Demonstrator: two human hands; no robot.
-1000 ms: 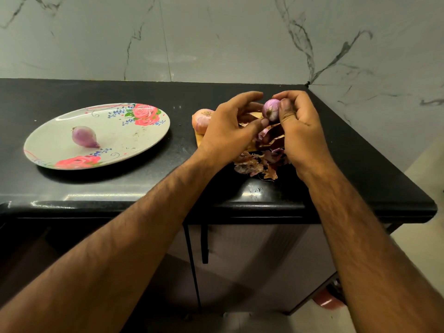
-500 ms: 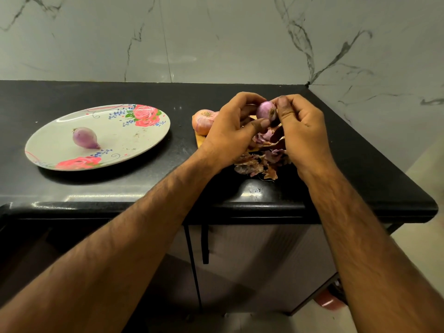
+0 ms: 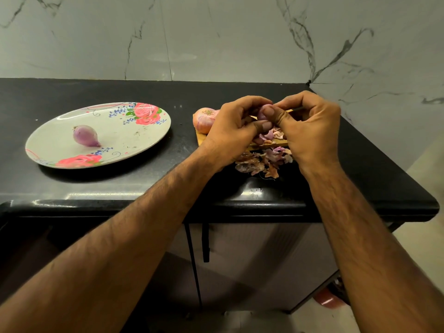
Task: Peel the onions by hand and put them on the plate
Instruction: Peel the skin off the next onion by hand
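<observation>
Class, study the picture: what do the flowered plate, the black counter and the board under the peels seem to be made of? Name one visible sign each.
Plate: probably melamine or glazed ceramic; smooth, glossy, printed roses. Counter: likely polished granite; black, speckled, mirror-like highlights along its front edge. Board: apparently wood; tan, matt, mostly hidden.

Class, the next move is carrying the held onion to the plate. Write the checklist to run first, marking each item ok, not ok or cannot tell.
1. Grip secure: ok; left hand and right hand both hold the small onion.
2. Peeling finished: cannot tell; fingers cover most of it.
3. Room on plate: ok; only one peeled onion lies there.
4. Peels away from plate: ok; heaped beneath the hands.
5. All onions done: not ok; unpeeled onion sits on the board.
</observation>
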